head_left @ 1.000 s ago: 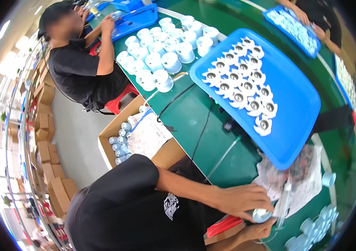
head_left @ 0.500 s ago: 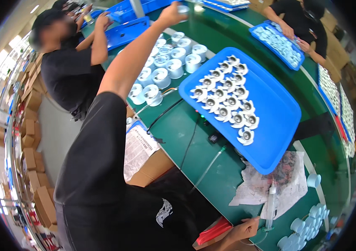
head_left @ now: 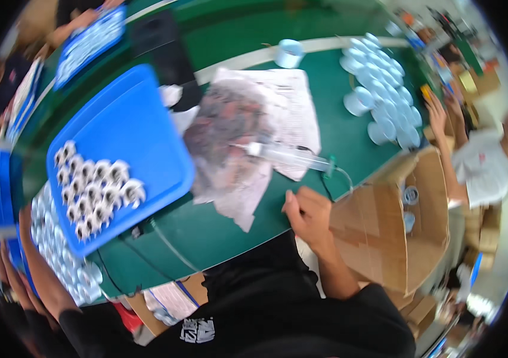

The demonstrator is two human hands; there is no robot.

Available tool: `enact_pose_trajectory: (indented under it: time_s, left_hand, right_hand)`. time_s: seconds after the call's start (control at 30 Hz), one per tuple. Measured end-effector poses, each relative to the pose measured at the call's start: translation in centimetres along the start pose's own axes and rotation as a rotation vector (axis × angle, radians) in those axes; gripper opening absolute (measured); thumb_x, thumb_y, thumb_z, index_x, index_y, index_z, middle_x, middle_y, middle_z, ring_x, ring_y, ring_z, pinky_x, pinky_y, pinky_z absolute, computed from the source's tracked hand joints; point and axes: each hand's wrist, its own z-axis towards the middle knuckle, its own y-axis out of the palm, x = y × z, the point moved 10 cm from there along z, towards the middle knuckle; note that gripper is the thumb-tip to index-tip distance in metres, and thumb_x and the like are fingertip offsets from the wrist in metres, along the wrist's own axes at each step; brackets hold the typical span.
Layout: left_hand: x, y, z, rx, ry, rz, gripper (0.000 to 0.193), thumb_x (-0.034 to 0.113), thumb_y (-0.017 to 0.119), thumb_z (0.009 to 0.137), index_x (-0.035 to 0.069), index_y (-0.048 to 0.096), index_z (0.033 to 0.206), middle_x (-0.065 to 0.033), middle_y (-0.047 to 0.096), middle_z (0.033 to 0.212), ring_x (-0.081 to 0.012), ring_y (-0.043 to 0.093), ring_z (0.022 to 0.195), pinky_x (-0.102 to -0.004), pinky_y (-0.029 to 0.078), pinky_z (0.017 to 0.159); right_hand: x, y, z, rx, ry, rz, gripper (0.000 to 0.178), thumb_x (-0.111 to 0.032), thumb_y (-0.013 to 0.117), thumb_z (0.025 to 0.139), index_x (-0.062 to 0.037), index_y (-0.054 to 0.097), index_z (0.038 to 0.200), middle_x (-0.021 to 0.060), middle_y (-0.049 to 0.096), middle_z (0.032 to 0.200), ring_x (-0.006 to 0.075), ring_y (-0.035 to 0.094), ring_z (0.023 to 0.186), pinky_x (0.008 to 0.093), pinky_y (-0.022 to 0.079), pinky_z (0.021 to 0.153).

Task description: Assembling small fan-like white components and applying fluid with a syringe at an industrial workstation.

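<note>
My left arm reaches out along the left side, past a cluster of pale blue-white cups (head_left: 57, 250). My left hand (head_left: 25, 216) is small and smeared there, so its fingers and anything in them cannot be made out. Over the front edge of the green table, my right hand (head_left: 310, 216) is closed, thumb against curled fingers, with nothing visible in it. Just beyond it a clear syringe (head_left: 293, 156) with a white tip and a green end fitting lies on stained paper (head_left: 230, 128). White bladed impellers (head_left: 90, 191) with dark centres sit in a blue tray (head_left: 152, 128).
More pale blue cups (head_left: 382, 89) crowd the table's right, with a single cup (head_left: 290, 53) farther back. An open cardboard box (head_left: 379, 227) stands beside my right arm. Tubing and cables cross the front edge. Co-workers' arms show at right and far left; another blue tray (head_left: 90, 45) lies beyond.
The view has swung to the right, bringing the syringe and cardboard box inward. My left hand, earlier raised with a cup at the far end, is now at the left rim. My right hand stays near the syringe.
</note>
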Motion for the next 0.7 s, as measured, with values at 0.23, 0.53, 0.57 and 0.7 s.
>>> enact_pose_trajectory:
  time_s: [0.23, 0.53, 0.57, 0.7]
  left_hand:
    - [-0.7, -1.4, -0.3, 0.185, -0.417, -0.332, 0.046, 0.041, 0.054, 0.096, -0.003, 0.063, 0.102, -0.0208, 0.067, 0.097, -0.0294, 0.063, 0.091, -0.0385, 0.047, 0.082]
    - [25.0, -21.7, -1.2, 0.699, -0.268, -0.337, 0.036, 0.024, 0.048, 0.100, -0.005, 0.059, 0.118, -0.0158, 0.064, 0.117, -0.0230, 0.059, 0.108, -0.0336, 0.044, 0.097]
    - [32.1, -24.0, -1.3, 0.715, -0.237, -0.432, 0.033, 0.022, 0.047, 0.101, -0.005, 0.060, 0.117, -0.0151, 0.063, 0.117, -0.0220, 0.058, 0.109, -0.0337, 0.043, 0.097]
    - [58.5, -25.5, -5.6, 0.622, 0.008, -1.005, 0.023, 0.014, 0.056, 0.091, -0.003, 0.063, 0.103, -0.0138, 0.064, 0.109, -0.0234, 0.060, 0.100, -0.0378, 0.046, 0.088]
  right_hand:
    - [7.3, -12.9, 6.7, 0.453, 0.338, -0.599, 0.036, -0.015, 0.059, 0.091, 0.0023, 0.047, 0.120, 0.0179, 0.063, 0.072, 0.0335, 0.062, 0.063, 0.0407, 0.049, 0.059]
    - [11.0, -14.1, 4.8, 0.575, 0.621, -0.352, 0.019, -0.014, 0.063, 0.090, 0.0047, 0.065, 0.095, 0.0176, 0.066, 0.070, 0.0249, 0.064, 0.060, 0.0360, 0.049, 0.057]
    - [10.4, -13.8, 4.5, 0.575, 0.629, -0.274, 0.019, -0.014, 0.064, 0.089, 0.0040, 0.066, 0.095, 0.0153, 0.065, 0.068, 0.0204, 0.063, 0.057, 0.0338, 0.048, 0.055]
    - [1.7, -9.3, 5.5, 0.476, 0.417, -0.168, 0.015, -0.010, 0.072, 0.084, 0.0013, 0.068, 0.092, 0.0000, 0.049, 0.054, 0.0037, 0.041, 0.051, 0.0217, 0.034, 0.048]
